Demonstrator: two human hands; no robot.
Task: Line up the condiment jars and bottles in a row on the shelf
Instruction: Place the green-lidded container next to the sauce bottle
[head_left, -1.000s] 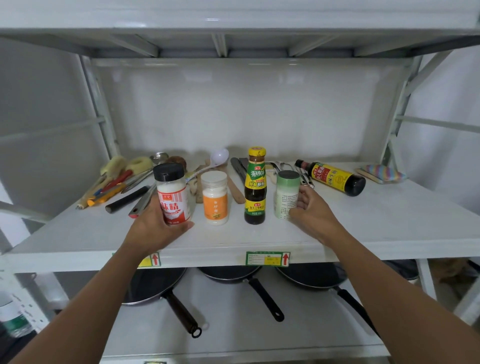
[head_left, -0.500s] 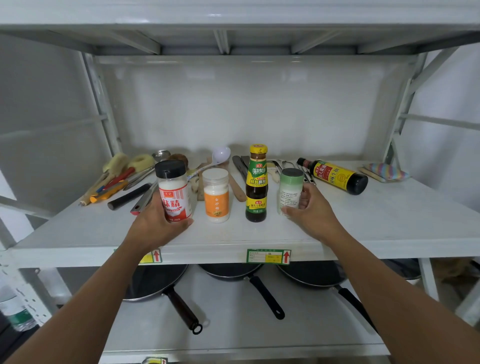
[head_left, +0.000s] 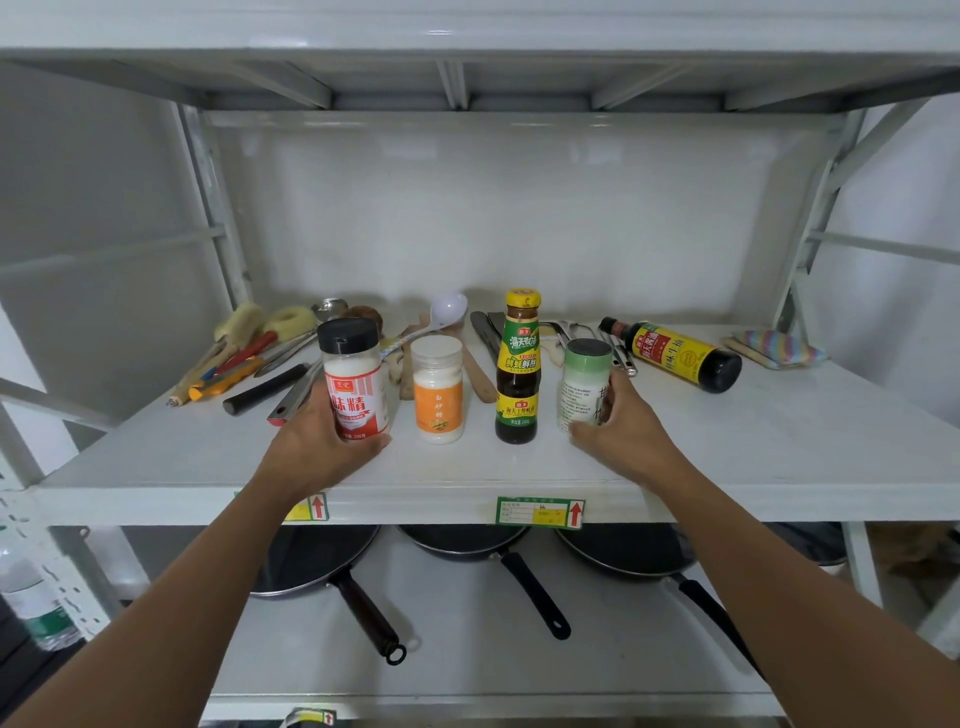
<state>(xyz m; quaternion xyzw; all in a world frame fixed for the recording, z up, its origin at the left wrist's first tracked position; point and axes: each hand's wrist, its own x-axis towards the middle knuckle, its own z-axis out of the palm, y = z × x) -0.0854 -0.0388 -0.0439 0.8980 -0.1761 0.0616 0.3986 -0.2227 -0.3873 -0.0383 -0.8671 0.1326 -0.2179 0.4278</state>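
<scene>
Four condiment containers stand upright in a row near the front of the white shelf (head_left: 779, 447). My left hand (head_left: 317, 441) grips the leftmost one, a black-capped jar with a red label (head_left: 353, 382). Beside it stand an orange-labelled white jar (head_left: 439, 389) and a dark sauce bottle with a yellow cap (head_left: 518, 366), both untouched. My right hand (head_left: 623, 426) holds the green-capped jar (head_left: 583, 382) at the right end. A dark soy sauce bottle with a yellow label (head_left: 675, 354) lies on its side at the back right.
Brushes, knives, a white ladle (head_left: 441, 314) and other utensils lie across the back of the shelf. A striped sponge (head_left: 779, 347) sits at the far right. Three black pans (head_left: 467, 545) hang on the shelf below. A steel upright (head_left: 208, 208) stands at left.
The green-capped jar has shifted a little to the right with my right hand, widening the gap to the sauce bottle. My left hand keeps its hold on the red-label jar.
</scene>
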